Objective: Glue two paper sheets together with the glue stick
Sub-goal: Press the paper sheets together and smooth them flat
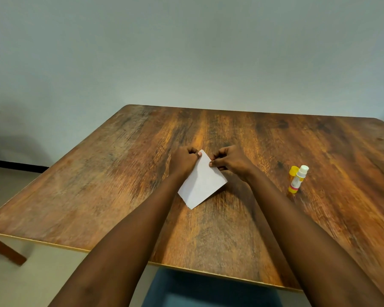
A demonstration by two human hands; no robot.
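Note:
A small white paper sheet (202, 182) lies at a slant in the middle of the wooden table (120, 173); I cannot tell if a second sheet lies under it. My left hand (183, 161) pinches its far corner with curled fingers, thumb on top. My right hand (230, 161) pinches the sheet's far right edge between thumb and fingertips. The glue stick (298, 179), yellow with a white tip showing, stands uncapped to the right of my right hand. Its yellow cap (293, 171) sits just behind it.
The table's near edge (208, 272) runs below my forearms, with a blue seat (208, 291) beneath it. A pale wall (186, 52) rises behind the far edge. A table leg (5, 251) shows at the lower left over a light floor.

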